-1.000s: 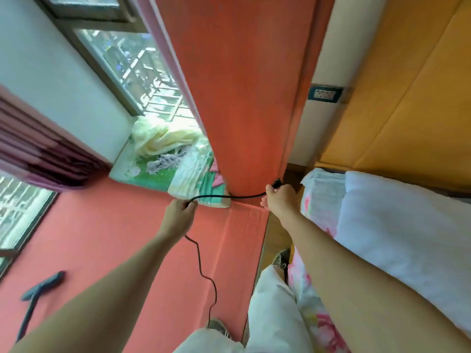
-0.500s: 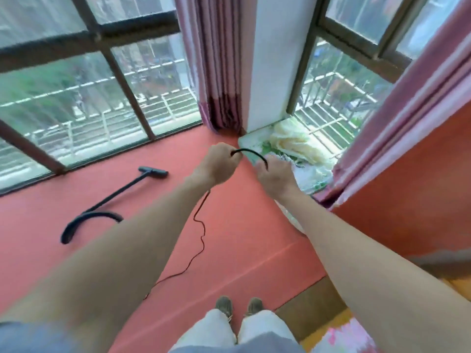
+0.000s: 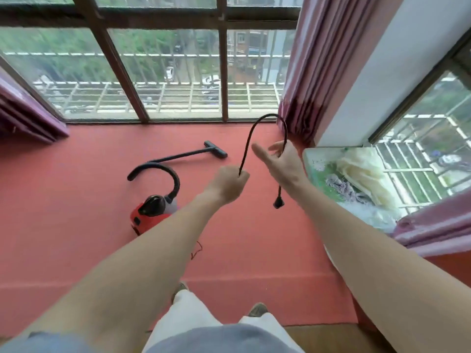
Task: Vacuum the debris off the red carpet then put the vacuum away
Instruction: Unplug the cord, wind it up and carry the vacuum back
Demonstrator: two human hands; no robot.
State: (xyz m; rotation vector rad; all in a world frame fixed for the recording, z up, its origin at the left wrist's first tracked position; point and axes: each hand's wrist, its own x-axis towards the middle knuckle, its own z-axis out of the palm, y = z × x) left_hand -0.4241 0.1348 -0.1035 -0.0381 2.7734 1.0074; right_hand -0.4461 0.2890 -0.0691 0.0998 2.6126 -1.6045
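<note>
Looping black cord (image 3: 270, 114), red vacuum (image 3: 147, 215), curled hose (image 3: 175, 179)

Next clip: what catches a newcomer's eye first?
A black cord arcs between both hands: the left hand grips one side, the right hand holds the other, plug dangling below. Left of them, a red vacuum sits on the red carpet, its wand lying toward the window.

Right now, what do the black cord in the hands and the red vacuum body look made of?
Black power cord: likely rubber or PVC jacket, matte; bends in a smooth arch. Red canister vacuum body: probably hard moulded plastic, glossy; light glints off its dark top.
</note>
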